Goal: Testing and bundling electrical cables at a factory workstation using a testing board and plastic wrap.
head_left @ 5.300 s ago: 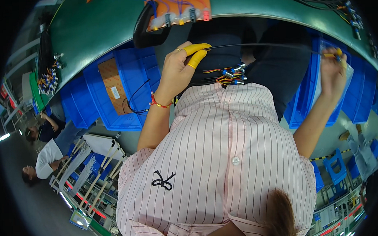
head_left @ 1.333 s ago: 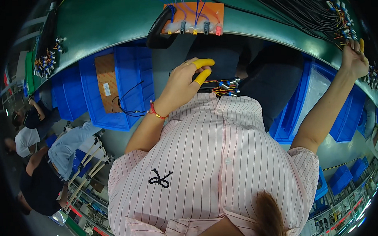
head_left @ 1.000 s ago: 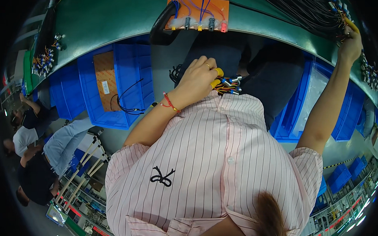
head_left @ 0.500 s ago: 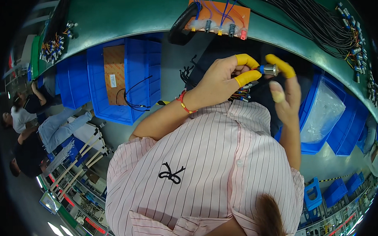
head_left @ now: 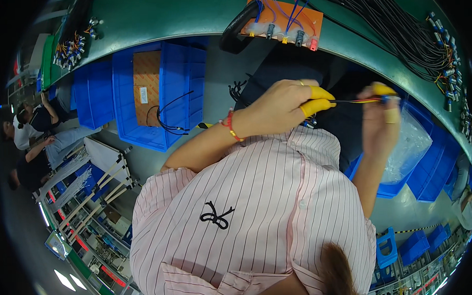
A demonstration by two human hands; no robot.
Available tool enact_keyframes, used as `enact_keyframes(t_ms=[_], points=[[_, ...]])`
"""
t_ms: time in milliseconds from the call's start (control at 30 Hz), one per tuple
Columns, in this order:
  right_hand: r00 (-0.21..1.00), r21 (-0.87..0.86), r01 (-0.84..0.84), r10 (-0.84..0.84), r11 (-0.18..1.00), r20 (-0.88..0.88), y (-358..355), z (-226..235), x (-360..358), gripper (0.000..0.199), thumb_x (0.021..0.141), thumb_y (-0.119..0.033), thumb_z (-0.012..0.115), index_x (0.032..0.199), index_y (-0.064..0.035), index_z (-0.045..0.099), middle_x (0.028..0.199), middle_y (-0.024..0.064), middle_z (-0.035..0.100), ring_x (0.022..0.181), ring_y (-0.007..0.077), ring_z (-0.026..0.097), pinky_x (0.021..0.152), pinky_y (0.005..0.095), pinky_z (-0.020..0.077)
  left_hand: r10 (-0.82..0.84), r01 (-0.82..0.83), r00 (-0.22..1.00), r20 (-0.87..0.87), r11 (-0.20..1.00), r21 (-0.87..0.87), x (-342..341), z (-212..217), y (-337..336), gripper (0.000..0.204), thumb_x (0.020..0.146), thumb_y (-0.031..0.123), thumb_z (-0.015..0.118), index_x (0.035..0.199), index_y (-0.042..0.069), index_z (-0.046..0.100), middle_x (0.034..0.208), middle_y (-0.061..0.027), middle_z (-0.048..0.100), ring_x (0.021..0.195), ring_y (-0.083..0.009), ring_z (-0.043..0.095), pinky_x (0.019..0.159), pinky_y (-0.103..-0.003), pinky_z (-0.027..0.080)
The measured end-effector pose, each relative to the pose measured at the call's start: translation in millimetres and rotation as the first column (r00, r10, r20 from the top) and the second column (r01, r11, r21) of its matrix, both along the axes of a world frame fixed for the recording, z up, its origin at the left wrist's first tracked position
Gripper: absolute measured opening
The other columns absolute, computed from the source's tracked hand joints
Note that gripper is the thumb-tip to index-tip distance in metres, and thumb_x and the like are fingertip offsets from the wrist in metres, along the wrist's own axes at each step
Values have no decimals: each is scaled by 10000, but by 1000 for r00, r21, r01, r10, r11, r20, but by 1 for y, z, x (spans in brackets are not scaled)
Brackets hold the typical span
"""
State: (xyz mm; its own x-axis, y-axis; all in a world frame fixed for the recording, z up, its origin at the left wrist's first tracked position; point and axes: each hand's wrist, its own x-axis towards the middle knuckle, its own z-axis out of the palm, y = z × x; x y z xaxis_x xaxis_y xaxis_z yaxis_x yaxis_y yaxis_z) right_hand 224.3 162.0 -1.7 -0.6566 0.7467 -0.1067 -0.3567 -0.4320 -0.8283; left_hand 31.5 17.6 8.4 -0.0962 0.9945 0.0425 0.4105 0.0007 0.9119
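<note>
A black cable with red, yellow and dark wires at its end (head_left: pixel 359 100) stretches nearly level between the two hands. The thumb and index finger of the left hand (head_left: pixel 279 107), both in yellow finger cots (head_left: pixel 318 107), are pinched together on it, just left of where the coloured wires fan out. At the far end, the cylindrical connector with a blue collar (head_left: pixel 388 97) lies at the fingertips of the right hand (head_left: pixel 378 121); that hand is blurred, so I cannot tell whether its fingers grip the connector or merely lie around it. Just below the left fingertips, more metal-capped connectors (head_left: pixel 310 121) show on the lap, partly hidden. Left of those fingers, black cable tails (head_left: pixel 237 91) poke out over the dark trousers. Above the left fingertips, an orange board (head_left: pixel 313 23) with a black handle (head_left: pixel 236 32) stands at the edge of the green bench (head_left: pixel 179 19). Up and right of the right fingers lies a thick bundle of black cables (head_left: pixel 388 30). Beside the right fingers, lower down, clear plastic film (head_left: pixel 410 144) fills a blue bin; well left of the left fingers, another blue bin (head_left: pixel 179 71) contains cardboard (head_left: pixel 147 70) and a loose black cable (head_left: pixel 165 124)
</note>
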Motion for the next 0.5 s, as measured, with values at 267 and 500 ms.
enact_keyframes(t_ms=[267,500], points=[[812,-388,295,-443,873,-380,89,30,110,244,747,-21,525,974,12,440,760,66,322,683,167,282,658,326,267,265,-241,951,162,959,-148,-43,-12,-38,183,904,94,625,1061,10,668,887,-61,635,771,-175,607,706,-268,489],[805,-310,437,-521,844,-283,87,5,136,273,541,-28,492,792,-33,384,722,72,291,688,185,260,653,335,246,287,-353,320,903,921,-168,-35,-22,-33,253,937,100,594,1163,-14,601,1029,-110,638,857,-164,630,761,-302,529]])
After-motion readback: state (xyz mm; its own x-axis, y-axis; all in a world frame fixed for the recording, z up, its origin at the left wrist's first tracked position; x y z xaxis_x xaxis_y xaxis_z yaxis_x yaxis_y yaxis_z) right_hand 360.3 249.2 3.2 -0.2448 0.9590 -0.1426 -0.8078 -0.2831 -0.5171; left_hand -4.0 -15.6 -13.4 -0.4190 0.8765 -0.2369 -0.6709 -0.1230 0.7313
